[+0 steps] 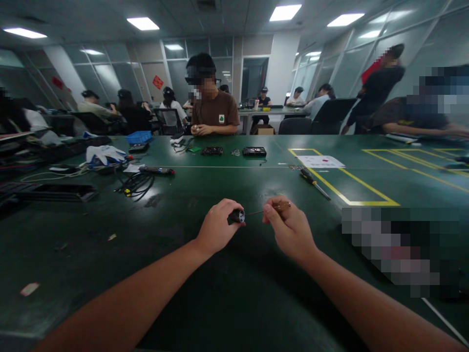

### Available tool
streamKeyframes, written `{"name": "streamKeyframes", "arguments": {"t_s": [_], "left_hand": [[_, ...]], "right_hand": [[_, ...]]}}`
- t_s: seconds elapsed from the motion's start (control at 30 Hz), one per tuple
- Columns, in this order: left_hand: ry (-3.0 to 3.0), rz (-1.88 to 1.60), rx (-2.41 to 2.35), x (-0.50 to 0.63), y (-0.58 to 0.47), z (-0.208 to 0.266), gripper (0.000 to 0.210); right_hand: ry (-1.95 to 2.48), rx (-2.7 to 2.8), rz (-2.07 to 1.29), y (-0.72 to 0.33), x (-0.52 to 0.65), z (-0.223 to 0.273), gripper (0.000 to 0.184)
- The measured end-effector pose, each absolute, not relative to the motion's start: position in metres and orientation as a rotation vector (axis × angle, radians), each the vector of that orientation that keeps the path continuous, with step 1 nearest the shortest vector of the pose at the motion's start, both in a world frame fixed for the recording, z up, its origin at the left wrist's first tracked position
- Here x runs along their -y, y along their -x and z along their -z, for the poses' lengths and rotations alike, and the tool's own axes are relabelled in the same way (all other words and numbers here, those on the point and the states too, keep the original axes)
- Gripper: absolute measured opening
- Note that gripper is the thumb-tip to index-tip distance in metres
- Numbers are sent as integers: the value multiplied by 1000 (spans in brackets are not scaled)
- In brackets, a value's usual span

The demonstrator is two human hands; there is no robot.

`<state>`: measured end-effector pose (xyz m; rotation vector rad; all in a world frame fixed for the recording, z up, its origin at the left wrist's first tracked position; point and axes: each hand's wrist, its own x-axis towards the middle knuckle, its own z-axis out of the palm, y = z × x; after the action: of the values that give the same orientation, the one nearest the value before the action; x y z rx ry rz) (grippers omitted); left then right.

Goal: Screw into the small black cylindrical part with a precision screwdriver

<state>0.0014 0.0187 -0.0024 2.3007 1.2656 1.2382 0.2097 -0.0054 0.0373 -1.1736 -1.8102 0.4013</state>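
Note:
Over the green table, my left hand [214, 225] is closed around a short black cylinder [239, 216], whose pale end with small openings faces right. My right hand [291, 230] pinches a slim screwdriver [283, 207] with an amber see-through handle. Its thin shaft points left at the cylinder's open end; whether the tip touches it I cannot tell. My left fingers hide most of the cylinder's body.
A black-and-yellow screwdriver [311, 180] lies right of centre near a white paper sheet [320, 161]. Black cables [137, 185], white gloves [105, 155] and a blue basket [138, 137] are on the left. Across the table stands a person [216, 107]. A blurred-out object [395, 249] lies at right.

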Motion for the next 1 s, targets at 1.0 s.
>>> {"name": "streamKeyframes", "arguments": {"t_s": [1.0], "left_hand": [[-2331,-1214,-1272,-20,-1,2,29]], "right_hand": [[1165,1920,-338,-208,7,-40,18]]}}
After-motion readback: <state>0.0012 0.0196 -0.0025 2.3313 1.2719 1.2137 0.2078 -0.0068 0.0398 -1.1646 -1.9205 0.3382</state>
